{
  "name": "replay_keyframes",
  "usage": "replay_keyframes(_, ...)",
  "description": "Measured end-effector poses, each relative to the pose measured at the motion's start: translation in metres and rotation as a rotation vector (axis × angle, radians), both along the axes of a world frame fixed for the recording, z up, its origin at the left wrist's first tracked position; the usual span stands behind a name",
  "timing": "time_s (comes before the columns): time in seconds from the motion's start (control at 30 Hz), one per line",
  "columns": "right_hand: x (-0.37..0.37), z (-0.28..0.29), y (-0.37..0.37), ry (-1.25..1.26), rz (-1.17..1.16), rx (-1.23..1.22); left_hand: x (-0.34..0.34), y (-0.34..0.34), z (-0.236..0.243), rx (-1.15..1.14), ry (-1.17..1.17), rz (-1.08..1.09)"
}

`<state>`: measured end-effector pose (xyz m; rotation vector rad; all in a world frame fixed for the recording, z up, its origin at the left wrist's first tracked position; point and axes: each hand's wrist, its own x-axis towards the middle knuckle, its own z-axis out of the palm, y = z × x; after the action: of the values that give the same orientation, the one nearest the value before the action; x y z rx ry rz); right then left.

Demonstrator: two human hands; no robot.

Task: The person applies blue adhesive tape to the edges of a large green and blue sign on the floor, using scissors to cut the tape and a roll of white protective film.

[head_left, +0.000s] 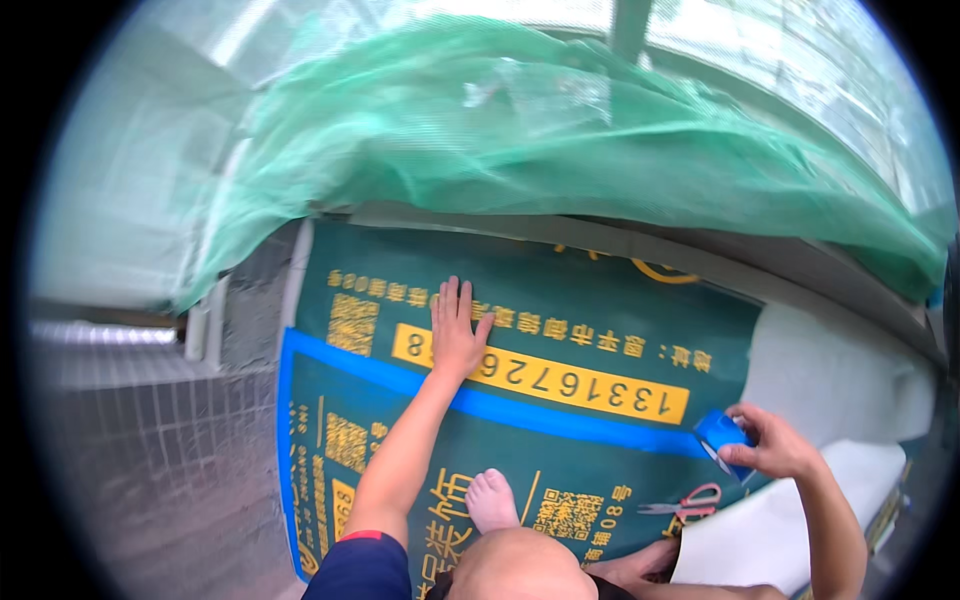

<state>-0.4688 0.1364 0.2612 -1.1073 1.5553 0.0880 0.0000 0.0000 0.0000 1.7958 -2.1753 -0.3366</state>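
My left hand (458, 335) lies flat on a dark green printed floor sheet (400, 260), fingers stretched out, just beyond a long strip of blue tape (560, 420). At the right, my right hand (775, 445) grips a roll of blue tape (718, 432). The strip runs across the sheet from the left edge up to this roll. A second strip of blue tape (287, 430) follows the sheet's left edge. Scissors (690, 503) with pinkish-red handles rest on the sheet, nearer to me than the roll.
Green netting (430, 150) hangs in folds along the far side. Pale sheeting (840, 370) lies curled at the right. Rough bare floor (170, 480) with grid lines stretches to the left. My bare foot (492, 500) stands on the green sheet.
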Motion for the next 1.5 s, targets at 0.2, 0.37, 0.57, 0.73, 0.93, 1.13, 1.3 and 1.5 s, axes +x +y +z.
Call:
replay_keyframes(0.2,-0.006,-0.001,0.024,-0.022,0.213,-0.112,0.057,0.044,0.029,0.012,-0.225,0.501)
replay_keyframes(0.37,0.007,-0.012,0.028,-0.153,0.302,-0.137,0.085,0.125,0.048,0.518,-0.186,0.549)
replay_keyframes(0.57,0.01,0.004,0.0,-0.105,0.217,-0.246,0.141,0.049,0.057,0.771,0.152,0.476)
replay_keyframes(0.73,0.019,0.013,-0.032,0.011,0.118,-0.284,0.128,-0.012,0.051,0.465,-0.243,0.58)
replay_keyframes(0.93,0.086,0.026,-0.083,0.197,0.233,-0.086,0.129,-0.103,0.02,0.186,-0.179,0.147)
replay_keyframes(1.13,0.163,0.044,-0.123,0.234,0.365,-0.092,0.212,-0.177,0.022,0.046,-0.089,-0.061)
replay_keyframes(1.3,0.216,0.066,-0.132,0.214,0.286,-0.033,0.26,-0.207,0.031,0.184,-0.072,0.044)
replay_keyframes(1.5,0.255,0.051,-0.143,0.096,0.394,-0.066,0.281,-0.208,0.0,-0.123,-0.112,0.203)
